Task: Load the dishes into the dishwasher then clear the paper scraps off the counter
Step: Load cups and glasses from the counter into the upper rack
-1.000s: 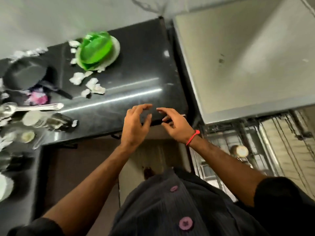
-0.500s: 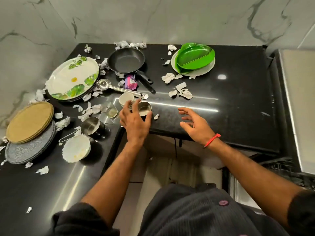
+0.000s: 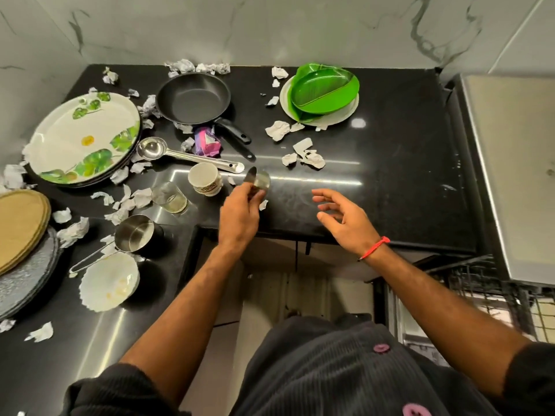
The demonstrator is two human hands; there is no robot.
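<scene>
A small steel cup [image 3: 260, 182] is sitting at the centre of the frame, tilted and lifted a little off the black counter [image 3: 390, 187], pinched by the fingertips of the left hand [image 3: 240, 210], whose fingers are curling round its near wall. I am judging it light, rigid and smooth, so likely slippery under dry fingers; a hold across the rim with thumb opposite fingers looks safest, and it should survive a knock better than the clear glass [image 3: 170, 199] standing to its left. The right hand [image 3: 345, 219] is hovering just right of centre, fingers spread and loosely bent, gripping nothing, as if waiting to receive the cup. Touching-close on the cup's left is standing a paper cup [image 3: 204, 179], with a steel ladle [image 3: 180, 154] lying above it. Paper scraps [image 3: 306, 154] are littering the counter around a black pan [image 3: 193, 97], a green dish [image 3: 322, 91] on a pale plate, and a leaf-patterned plate [image 3: 87, 136] at upper left. The dishwasher rack [image 3: 492, 283] is showing at lower right, pulled out.

Half a second back, the left hand was only closing over the cup as it stood on the counter; now the cup is tipping up in its grip, and the right hand is sitting slightly nearer to it.
</scene>
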